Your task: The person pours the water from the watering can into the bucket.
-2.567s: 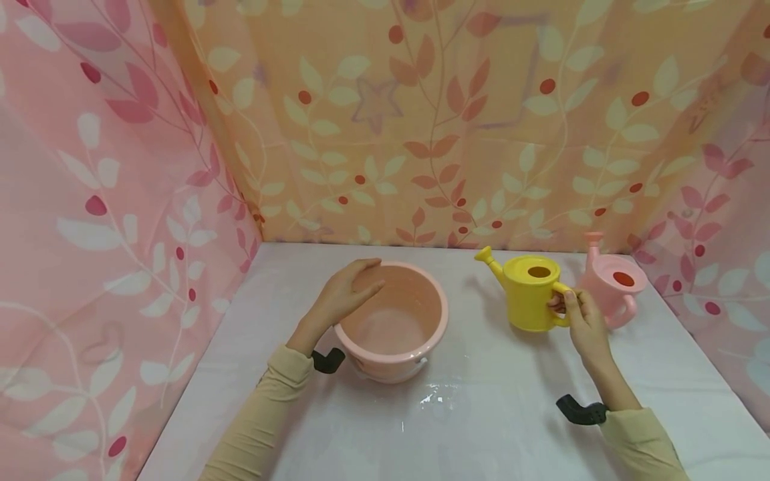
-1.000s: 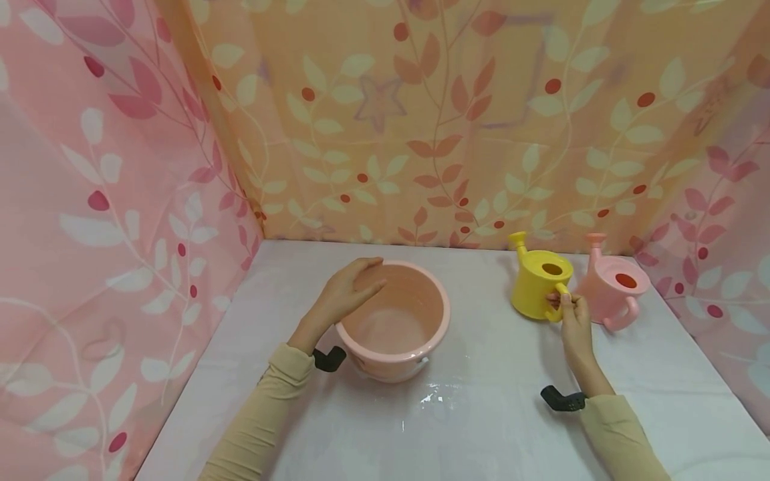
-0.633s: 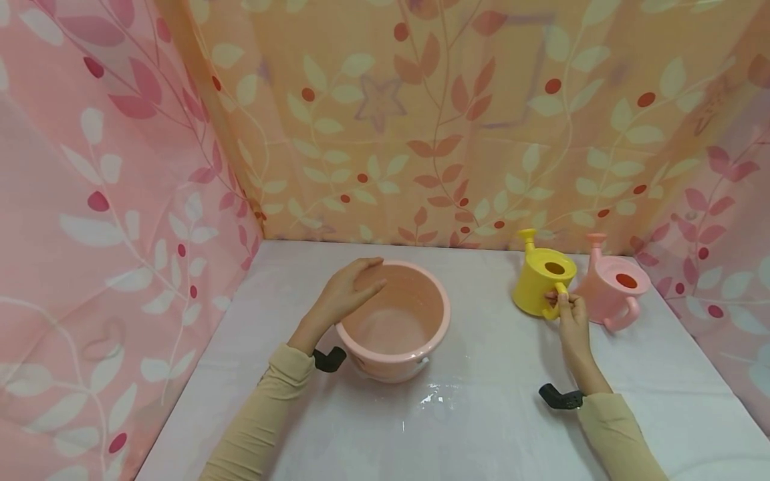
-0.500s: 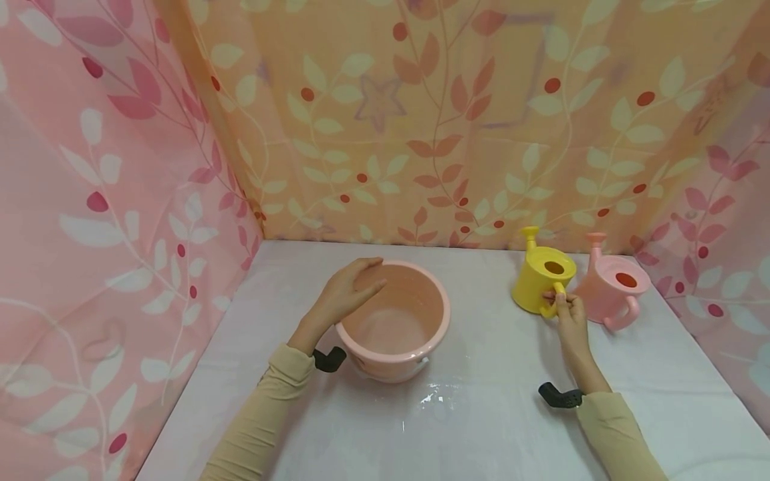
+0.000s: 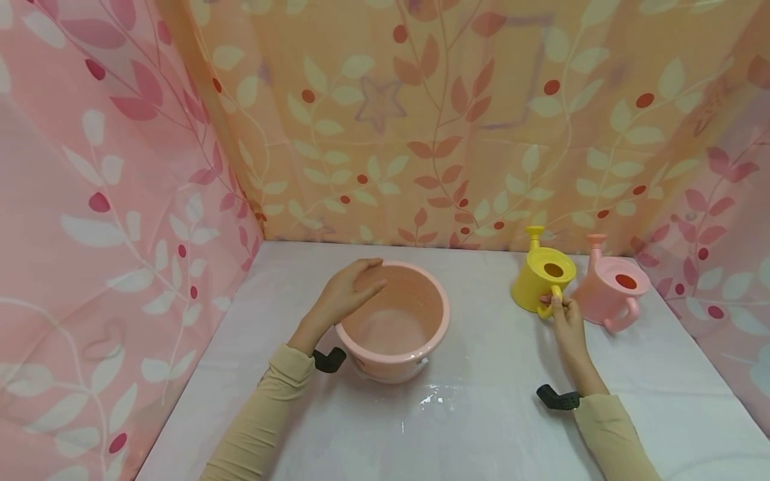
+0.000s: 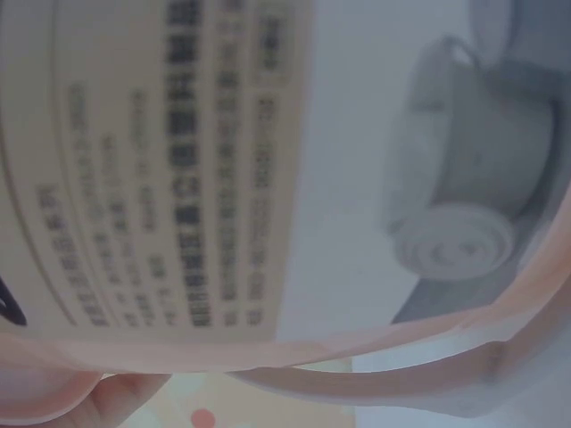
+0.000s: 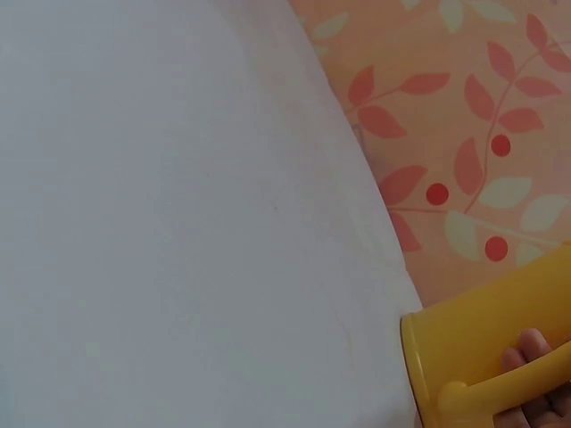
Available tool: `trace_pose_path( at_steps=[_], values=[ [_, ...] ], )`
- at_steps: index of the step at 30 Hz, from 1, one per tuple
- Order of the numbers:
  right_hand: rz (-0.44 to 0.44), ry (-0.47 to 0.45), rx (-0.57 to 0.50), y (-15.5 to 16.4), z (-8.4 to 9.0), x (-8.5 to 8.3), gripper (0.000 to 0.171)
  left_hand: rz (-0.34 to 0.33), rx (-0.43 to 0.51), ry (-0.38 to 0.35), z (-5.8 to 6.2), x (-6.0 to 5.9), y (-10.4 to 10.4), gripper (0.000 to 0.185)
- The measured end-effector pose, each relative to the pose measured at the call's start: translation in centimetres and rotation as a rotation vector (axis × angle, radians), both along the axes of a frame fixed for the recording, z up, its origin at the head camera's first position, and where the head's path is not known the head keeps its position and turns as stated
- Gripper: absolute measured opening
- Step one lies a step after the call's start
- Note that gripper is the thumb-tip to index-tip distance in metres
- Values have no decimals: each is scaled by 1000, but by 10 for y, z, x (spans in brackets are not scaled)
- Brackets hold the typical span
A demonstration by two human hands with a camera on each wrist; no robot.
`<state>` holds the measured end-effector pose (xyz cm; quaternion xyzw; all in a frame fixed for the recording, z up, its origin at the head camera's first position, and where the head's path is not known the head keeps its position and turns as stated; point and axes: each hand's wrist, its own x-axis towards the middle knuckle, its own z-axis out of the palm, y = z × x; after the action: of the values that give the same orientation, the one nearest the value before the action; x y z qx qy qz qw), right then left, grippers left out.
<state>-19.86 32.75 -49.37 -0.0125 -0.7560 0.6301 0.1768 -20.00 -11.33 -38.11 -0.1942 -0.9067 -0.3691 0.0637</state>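
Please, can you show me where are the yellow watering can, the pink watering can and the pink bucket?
yellow watering can (image 5: 537, 284): head view, on the side of its body.
pink watering can (image 5: 604, 300): head view, on the front of its body.
pink bucket (image 5: 443, 319): head view, on its right rim.

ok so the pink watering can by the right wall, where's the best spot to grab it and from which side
Probably by the loop handle of the pink watering can, coming from the near side. The handle juts toward the person while the spout points to the back curtain. The yellow watering can, held by the right hand, crowds its left.
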Motion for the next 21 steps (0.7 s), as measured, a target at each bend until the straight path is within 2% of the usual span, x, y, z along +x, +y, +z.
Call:
trace_pose_path(
  at_steps=[4,9,14,18,21],
  values=[
    [-21,10,12,-2,-2,0,26,3,3,-3,0,1,-1,51],
    [-89,5,-18,-6,-3,0,24,2,6,6,-1,2,-3,52],
    [-190,-57,62,-6,-2,0,33,-6,31,-4,-1,2,-3,51],
    [-249,-108,118,-8,2,3,47,-3,111,-7,-1,2,-3,46],
    [-273,-96,130,-11,7,4,51,-7,220,10,-3,1,-3,41]
  ],
)
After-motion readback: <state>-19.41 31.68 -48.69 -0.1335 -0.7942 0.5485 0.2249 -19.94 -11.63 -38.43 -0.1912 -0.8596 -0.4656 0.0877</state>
